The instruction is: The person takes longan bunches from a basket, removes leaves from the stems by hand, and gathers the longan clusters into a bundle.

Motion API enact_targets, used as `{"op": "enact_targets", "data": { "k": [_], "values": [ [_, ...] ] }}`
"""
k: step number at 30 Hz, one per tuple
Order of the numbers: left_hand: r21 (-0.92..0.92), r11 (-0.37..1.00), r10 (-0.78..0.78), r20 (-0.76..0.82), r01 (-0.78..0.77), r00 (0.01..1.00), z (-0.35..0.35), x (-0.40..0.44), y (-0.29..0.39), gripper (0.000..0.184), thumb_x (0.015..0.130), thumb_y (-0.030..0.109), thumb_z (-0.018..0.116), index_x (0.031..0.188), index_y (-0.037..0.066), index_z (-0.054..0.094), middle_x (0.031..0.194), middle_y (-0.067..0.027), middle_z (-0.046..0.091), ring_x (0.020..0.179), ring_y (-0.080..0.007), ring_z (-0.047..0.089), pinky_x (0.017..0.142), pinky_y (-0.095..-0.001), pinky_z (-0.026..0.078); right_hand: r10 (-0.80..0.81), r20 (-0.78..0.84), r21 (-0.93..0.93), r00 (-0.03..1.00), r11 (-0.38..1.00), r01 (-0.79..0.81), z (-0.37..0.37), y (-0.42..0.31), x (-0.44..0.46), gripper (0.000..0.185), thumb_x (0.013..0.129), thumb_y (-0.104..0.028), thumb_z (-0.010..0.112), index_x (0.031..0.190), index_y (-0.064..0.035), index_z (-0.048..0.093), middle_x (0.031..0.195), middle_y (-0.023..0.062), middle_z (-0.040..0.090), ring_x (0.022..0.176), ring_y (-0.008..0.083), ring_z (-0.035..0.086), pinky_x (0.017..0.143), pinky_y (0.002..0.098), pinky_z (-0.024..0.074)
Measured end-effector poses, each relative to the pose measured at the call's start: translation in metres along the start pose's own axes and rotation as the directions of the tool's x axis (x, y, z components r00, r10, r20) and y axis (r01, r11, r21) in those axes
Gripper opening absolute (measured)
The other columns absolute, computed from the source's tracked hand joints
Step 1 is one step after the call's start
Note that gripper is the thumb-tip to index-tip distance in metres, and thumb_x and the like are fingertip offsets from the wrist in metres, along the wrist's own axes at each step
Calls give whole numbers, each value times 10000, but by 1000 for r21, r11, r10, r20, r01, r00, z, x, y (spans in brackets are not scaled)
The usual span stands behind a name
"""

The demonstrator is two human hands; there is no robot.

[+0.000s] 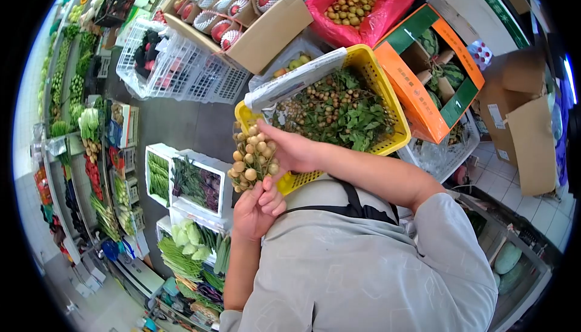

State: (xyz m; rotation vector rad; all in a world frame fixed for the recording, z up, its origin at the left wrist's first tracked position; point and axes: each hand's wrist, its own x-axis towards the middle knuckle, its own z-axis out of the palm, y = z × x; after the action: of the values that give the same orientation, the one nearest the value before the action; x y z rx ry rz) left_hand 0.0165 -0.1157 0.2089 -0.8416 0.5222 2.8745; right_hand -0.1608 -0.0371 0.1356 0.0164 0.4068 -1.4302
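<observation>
While my pinching left hand (258, 207) and half-curled right hand (292, 149) hold bunched round tan fruit (250, 157), tugging could drop some below them.

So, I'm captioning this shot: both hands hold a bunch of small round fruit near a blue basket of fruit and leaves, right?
Not quite: the head view shows the basket of fruit and leaves is yellow, not blue. The left hand and right hand do hold the bunch near it.
</observation>
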Motion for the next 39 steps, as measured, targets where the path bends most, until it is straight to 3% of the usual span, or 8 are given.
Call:
{"op": "enact_targets", "data": {
  "k": [2, 5, 8, 12, 16, 27, 33, 39],
  "values": [
    [-65, 996, 61, -48, -64, 997, 1, -6, -2, 186, 1103, 239, 415, 1018, 90, 489, 730, 69, 377, 610, -64, 377, 622, -258, 368, 155, -205, -178, 966, 965, -193, -40, -5, 5, 789, 987, -724, 383, 1478, -110, 443, 1379, 220, 566, 1282, 289, 579, 1019, 478, 517],
    [-58, 988, 135, -94, -141, 986, 2, -15, -6, 185, 1102, 239, 417, 1023, 86, 485, 727, 69, 369, 611, -61, 372, 620, -257, 367, -91, -463, -495, 882, 852, -172, -120, -21, 11, 677, 985, -614, 525, 1386, -69, 551, 1202, 204, 682, 1060, 314, 685, 919, 487, 558],
    [-87, 972, 205, -134, -218, 970, 1, -25, -12, 182, 1101, 239, 421, 1030, 81, 479, 727, 69, 368, 609, -59, 365, 618, -257, 367, -657, -357, -921, 664, 130, -367, -204, -52, 11, 372, 947, -359, 662, 1152, -54, 716, 1068, 167, 742, 946, 403, 700, 918, 465, 552],
    [-119, 954, 252, -177, -275, 951, -4, -31, -21, 170, 1093, 239, 435, 1058, 77, 478, 740, 55, 362, 633, -81, 359, 656, -285, 373, -614, -270, -690, 741, -414, -594, -272, -90, 6, 334, 920, -322, 667, 1084, -35, 717, 1076, 187, 720, 1036, 420, 643, 923, 486, 523],
    [-142, 938, 281, -219, -315, 934, -5, -31, -27, 165, 1094, 234, 432, 1057, 79, 473, 747, 55, 361, 644, -81, 362, 665, -281, 372, -450, -512, -535, 732, -500, -682, -236, -99, 12, 424, 903, -396, 711, 1184, -80, 682, 1186, 133, 699, 1263, 370, 538, 1003, 491, 495],
    [-107, 950, 255, -274, -293, 927, 4, -21, -24, 182, 1107, 250, 413, 1035, 90, 459, 739, 68, 353, 640, -63, 365, 652, -258, 369, -505, -628, -481, 592, -345, -806, -241, -93, 26, 573, 832, -376, 729, 1272, -28, 612, 1244, 198, 652, 1218, 366, 589, 999, 471, 508],
    [-102, 963, 224, -222, -251, 949, 0, -15, -17, 181, 1107, 244, 409, 1040, 84, 463, 741, 65, 347, 645, -63, 365, 658, -262, 373, -507, -464, -853, 726, 33, -522, -244, -108, -31, 394, 839, -345, 798, 924, 26, 694, 816, 124, 723, 772, 256, 695, 740, 386, 527],
    [-58, 982, 169, -179, -182, 969, 3, -8, -11, 187, 1109, 248, 399, 1046, 85, 464, 744, 62, 362, 646, -66, 373, 667, -271, 386, -655, -368, -917, 660, 372, -141, -207, -97, -71, 235, 938, -227, 739, 946, 3, 695, 846, 26, 694, 789, 98, 622, 704, 273, 491]
  ]
}}
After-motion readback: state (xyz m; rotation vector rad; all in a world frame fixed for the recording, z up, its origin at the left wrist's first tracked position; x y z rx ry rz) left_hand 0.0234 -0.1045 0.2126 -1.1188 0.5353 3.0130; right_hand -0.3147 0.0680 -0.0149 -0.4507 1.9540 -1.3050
